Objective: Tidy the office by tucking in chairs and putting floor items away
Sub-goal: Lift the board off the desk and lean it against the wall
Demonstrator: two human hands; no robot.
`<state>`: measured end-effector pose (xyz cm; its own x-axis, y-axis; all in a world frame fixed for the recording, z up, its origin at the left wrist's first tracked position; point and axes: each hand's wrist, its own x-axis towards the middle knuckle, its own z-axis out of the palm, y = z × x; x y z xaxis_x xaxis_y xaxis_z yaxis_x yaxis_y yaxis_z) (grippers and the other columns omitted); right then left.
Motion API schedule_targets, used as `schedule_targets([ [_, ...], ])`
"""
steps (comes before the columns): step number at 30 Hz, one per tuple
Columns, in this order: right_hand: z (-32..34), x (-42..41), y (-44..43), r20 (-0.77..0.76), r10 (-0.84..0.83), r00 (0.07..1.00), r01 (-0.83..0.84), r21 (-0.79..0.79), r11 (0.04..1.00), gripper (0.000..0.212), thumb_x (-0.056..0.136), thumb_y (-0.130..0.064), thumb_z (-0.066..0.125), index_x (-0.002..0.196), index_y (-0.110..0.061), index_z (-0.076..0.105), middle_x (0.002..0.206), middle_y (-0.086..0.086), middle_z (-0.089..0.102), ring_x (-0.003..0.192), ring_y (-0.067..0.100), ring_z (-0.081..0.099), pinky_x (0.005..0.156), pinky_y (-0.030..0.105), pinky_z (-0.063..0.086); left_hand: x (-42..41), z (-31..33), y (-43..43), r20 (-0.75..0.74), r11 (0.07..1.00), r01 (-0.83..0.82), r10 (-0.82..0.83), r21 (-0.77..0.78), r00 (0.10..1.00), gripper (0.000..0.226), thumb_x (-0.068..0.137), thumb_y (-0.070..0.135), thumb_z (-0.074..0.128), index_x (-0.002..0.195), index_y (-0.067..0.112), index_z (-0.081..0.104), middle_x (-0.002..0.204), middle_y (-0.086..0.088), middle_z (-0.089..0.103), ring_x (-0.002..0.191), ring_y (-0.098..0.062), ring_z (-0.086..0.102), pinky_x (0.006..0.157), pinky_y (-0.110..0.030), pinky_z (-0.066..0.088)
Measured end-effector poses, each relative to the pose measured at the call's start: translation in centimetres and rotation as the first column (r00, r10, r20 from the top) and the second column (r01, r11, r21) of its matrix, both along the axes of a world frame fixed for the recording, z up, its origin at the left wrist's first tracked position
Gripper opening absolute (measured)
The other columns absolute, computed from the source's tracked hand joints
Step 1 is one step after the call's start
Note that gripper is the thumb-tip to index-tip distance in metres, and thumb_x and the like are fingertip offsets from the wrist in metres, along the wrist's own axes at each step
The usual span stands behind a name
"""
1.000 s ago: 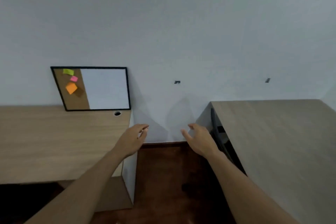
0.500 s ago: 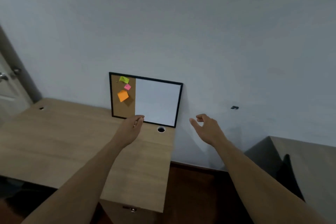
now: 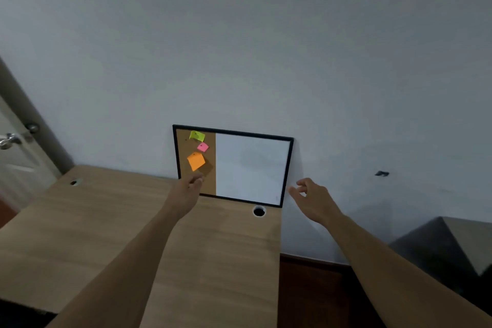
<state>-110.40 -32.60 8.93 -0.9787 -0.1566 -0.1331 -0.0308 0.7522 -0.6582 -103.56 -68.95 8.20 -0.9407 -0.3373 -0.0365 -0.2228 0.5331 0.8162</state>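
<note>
Both our hands reach forward over a wooden desk point(image 3: 80, 234) toward a framed board point(image 3: 250, 168) that stands on the desk and leans against the grey wall point(image 3: 239, 34). Our left hand point(image 3: 186, 192) is in front of the lower left corner of the board, with the fingers curled loosely; whether they touch the frame we cannot tell, because the hand hides that corner. Our right hand point(image 3: 312, 201) is just beside the right edge of the frame, open, with the fingers bent and spread, and it grips nothing. On the cork part of the board are pinned a green note point(image 3: 197, 136), a pink note point(image 3: 203, 147) and an orange note point(image 3: 196, 161); the other part is white and blank. A round cable hole point(image 3: 259, 211) is in the desk below the board, and a second one point(image 3: 75, 182) is near the far left corner. At the left edge we see a door point(image 3: 13, 168) with its handle point(image 3: 9, 139), cut off by the frame. At the lower right a second desk point(image 3: 468, 237) shows only one corner, and the dark space under it is hard to make out. Between the desks a strip of dark floor point(image 3: 308, 295) is visible.
</note>
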Motion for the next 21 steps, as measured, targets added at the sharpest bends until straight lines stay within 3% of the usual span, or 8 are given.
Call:
schedule_targets([
  [4, -0.7, -4.1, -1.2, 0.038, 0.007, 0.999, -0.007, -0.009, 1.000, 0.069, 0.100, -0.065, 0.052, 0.148, -0.016, 0.049, 0.142, 0.007, 0.065, 0.127, 0.026, 0.063, 0.098, 0.035, 0.047, -3.7, 0.0, -2.1, 0.030, 0.991, -0.087, 0.084, 0.102, 0.996, 0.027, 0.106, 0.027, 0.052, 0.126, 0.022, 0.069, 0.121, -0.007, 0.073, 0.114, -0.029, 0.067, 0.106, -0.046, 0.052],
  [12, -5.3, -14.7, -3.9, 0.168, -0.031, 0.985, 0.037, -0.032, 0.999, 0.076, 0.104, -0.058, 0.052, 0.157, -0.007, 0.037, 0.137, 0.013, 0.067, 0.128, 0.032, 0.062, 0.097, 0.037, 0.047, -11.2, -3.4, -6.2, 0.109, 0.897, -0.296, 0.275, 0.327, 0.955, 0.029, 0.105, 0.027, 0.058, 0.131, 0.016, 0.067, 0.123, -0.006, 0.073, 0.111, -0.026, 0.072, 0.080, -0.035, 0.051],
  [15, -8.0, -19.0, -4.2, 0.236, -0.075, 0.969, 0.079, -0.008, 0.997, 0.083, 0.103, -0.061, 0.049, 0.160, -0.004, 0.030, 0.127, 0.016, 0.070, 0.121, 0.033, 0.065, 0.095, 0.039, 0.052, -15.3, -5.4, -8.3, 0.209, 0.845, -0.376, 0.317, 0.381, 0.925, 0.033, 0.106, 0.026, 0.058, 0.136, 0.013, 0.062, 0.123, -0.009, 0.069, 0.098, -0.021, 0.068, 0.074, -0.034, 0.049],
  [19, -10.7, -23.8, -4.2, 0.278, -0.098, 0.956, 0.094, 0.026, 0.995, 0.078, 0.105, -0.055, 0.048, 0.161, -0.004, 0.025, 0.123, 0.019, 0.070, 0.105, 0.031, 0.068, 0.080, 0.036, 0.052, -20.9, -7.3, -10.5, 0.277, 0.826, -0.417, 0.329, 0.378, 0.903, 0.004, 0.099, 0.019, 0.061, 0.098, 0.023, 0.062, 0.097, -0.011, 0.061, 0.082, -0.022, 0.055, 0.077, -0.039, 0.043],
  [21, -11.7, -25.8, -4.1, 0.271, -0.091, 0.958, 0.085, 0.035, 0.996, 0.070, 0.106, -0.051, 0.049, 0.157, -0.006, 0.033, 0.114, 0.017, 0.071, 0.092, 0.027, 0.069, 0.069, 0.034, 0.051, -23.6, -8.5, -11.5, 0.305, 0.834, -0.448, 0.357, 0.322, 0.883, 0.019, 0.097, 0.016, 0.060, 0.087, 0.029, 0.051, 0.088, -0.005, 0.057, 0.079, -0.022, 0.053, 0.080, -0.040, 0.043],
])
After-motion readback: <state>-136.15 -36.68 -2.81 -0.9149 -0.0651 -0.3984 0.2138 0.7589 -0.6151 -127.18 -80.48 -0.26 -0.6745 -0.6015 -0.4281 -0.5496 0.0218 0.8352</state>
